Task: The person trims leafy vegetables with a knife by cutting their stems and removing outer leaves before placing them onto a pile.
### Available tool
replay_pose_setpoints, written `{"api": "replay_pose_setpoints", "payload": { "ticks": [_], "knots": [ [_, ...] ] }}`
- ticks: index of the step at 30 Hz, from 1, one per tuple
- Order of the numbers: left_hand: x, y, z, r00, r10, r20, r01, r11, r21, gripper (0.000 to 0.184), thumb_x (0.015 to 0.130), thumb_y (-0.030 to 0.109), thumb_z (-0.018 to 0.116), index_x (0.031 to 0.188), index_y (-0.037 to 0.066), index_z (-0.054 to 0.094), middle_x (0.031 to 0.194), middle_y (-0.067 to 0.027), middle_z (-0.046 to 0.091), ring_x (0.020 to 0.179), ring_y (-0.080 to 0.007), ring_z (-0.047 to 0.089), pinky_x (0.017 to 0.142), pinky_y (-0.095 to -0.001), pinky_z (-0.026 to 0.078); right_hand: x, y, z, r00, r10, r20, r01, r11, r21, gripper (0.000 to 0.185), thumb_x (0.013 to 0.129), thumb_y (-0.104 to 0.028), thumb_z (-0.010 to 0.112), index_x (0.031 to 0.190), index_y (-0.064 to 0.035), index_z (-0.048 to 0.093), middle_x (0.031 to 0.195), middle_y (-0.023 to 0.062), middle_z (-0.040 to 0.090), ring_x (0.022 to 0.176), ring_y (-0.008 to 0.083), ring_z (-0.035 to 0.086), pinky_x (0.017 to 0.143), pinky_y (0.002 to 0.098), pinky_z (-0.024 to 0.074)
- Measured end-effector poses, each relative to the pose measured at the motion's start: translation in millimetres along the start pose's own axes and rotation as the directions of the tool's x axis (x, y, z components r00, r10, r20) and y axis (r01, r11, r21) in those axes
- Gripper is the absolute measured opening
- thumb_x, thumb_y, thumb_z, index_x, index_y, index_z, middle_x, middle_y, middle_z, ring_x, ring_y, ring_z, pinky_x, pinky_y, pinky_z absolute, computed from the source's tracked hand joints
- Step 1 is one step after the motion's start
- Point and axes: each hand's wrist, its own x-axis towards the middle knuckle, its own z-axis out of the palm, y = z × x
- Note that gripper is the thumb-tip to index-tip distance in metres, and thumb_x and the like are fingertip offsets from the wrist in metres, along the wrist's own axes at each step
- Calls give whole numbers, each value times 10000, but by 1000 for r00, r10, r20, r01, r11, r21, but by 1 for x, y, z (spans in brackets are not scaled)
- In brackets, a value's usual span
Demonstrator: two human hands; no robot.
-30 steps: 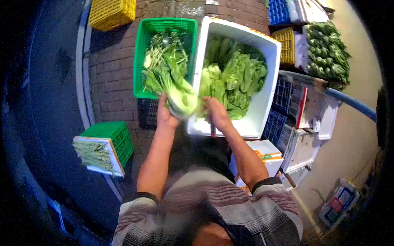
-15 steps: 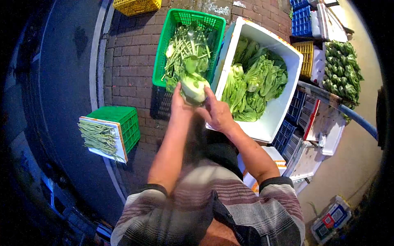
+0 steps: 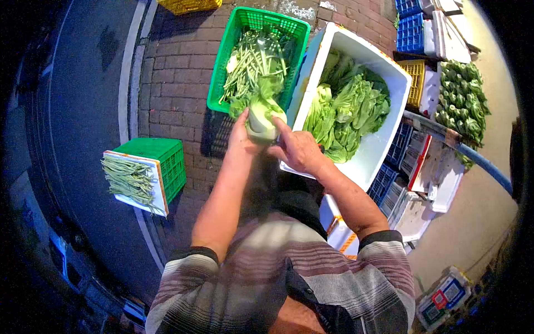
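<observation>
One leafy green [image 3: 262, 119], mid-frame, sits between our clamped left hand [image 3: 240, 133] and touching right forefinger [image 3: 283, 130], other right fingers unclear; leaves point frame-top, axis near-vertical.

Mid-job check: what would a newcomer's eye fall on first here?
Probably the pale-stemmed leafy vegetable near the centre, held in the left hand with the right hand against it. Just beyond stands the bright green crate, with a white foam box of leafy greens to its right. Far left, long green beans lie on a white panel.
</observation>
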Motion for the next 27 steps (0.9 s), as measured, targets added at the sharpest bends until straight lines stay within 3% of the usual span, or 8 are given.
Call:
{"api": "replay_pose_setpoints", "payload": {
  "ticks": [2,12,24,27],
  "knots": [
    [8,2,-12,997,-46,58,48,998,-30,459,988,412,449,1290,89,572,1248,-132,631,1154,-335,594,1027,-532,434,1,-4,-2,999,27,41,-26,999,-24,719,861,-379,683,1436,-125,334,897,252,672,794,443,660,710,519,520],
    [0,-5,-14,997,-34,-62,31,998,-46,441,945,430,560,1218,90,623,1186,-129,664,1077,-323,636,979,-502,493,-1,0,-10,997,-40,63,47,993,-107,635,856,-341,691,1391,-155,405,926,176,692,798,400,670,696,494,527],
    [8,-2,-41,998,-39,-59,37,999,-32,452,950,457,534,1252,128,602,1189,-123,658,1061,-319,640,924,-516,523,4,17,-4,954,-299,-5,296,948,-116,563,855,-339,674,1367,-199,485,804,132,652,691,380,646,604,475,498],
    [-7,2,-36,994,-36,-103,40,999,35,449,952,474,524,1252,150,603,1182,-120,658,1049,-311,643,903,-519,533,10,23,-6,926,-376,26,369,888,-275,502,866,-343,658,1338,-228,533,726,107,606,617,349,619,554,463,477]
  ]
}}
